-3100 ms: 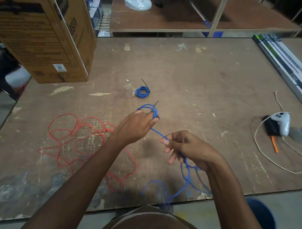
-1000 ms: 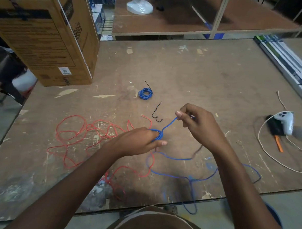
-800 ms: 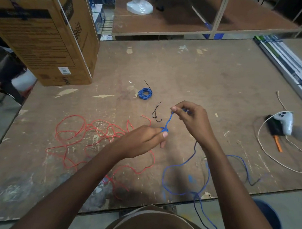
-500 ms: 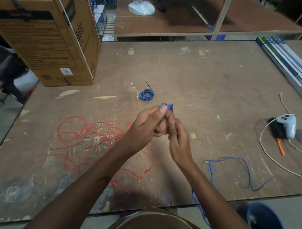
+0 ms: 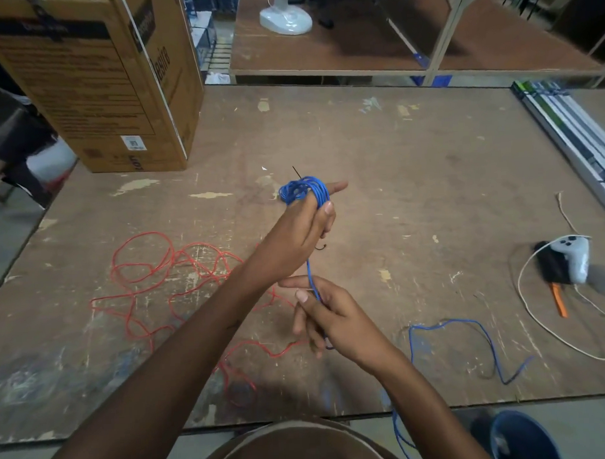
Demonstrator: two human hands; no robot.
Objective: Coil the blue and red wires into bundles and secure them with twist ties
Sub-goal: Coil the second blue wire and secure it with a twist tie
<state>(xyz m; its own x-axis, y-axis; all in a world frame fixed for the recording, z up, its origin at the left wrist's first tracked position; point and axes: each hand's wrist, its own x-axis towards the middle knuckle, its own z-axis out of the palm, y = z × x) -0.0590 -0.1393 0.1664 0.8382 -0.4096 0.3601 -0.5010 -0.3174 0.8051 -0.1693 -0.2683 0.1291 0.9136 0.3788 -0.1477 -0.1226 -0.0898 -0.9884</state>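
Observation:
My left hand (image 5: 303, 231) is raised over the table's middle, with a blue wire coil (image 5: 317, 191) wound around its fingers. Just behind it a small tied blue bundle (image 5: 288, 193) lies on the table, and the two overlap in view. A strand runs down from the coil into my right hand (image 5: 333, 319), which pinches it. The loose blue wire (image 5: 483, 329) trails on the table at the right and hangs over the front edge. The red wire (image 5: 158, 268) lies tangled at the left. A black twist tie (image 5: 321, 246) peeks out beside my left hand.
A large cardboard box (image 5: 93, 85) stands at the back left. At the right lie a white controller (image 5: 573, 257) with a white cable (image 5: 555, 333), a black item and an orange-handled tool (image 5: 558, 301). Long flat strips (image 5: 572, 130) line the right edge. A blue bucket (image 5: 521, 438) sits below.
My hands were pressed together half a second ago. Now the left hand has lifted away with the coil and the right hand has slid back toward me along the blue strand.

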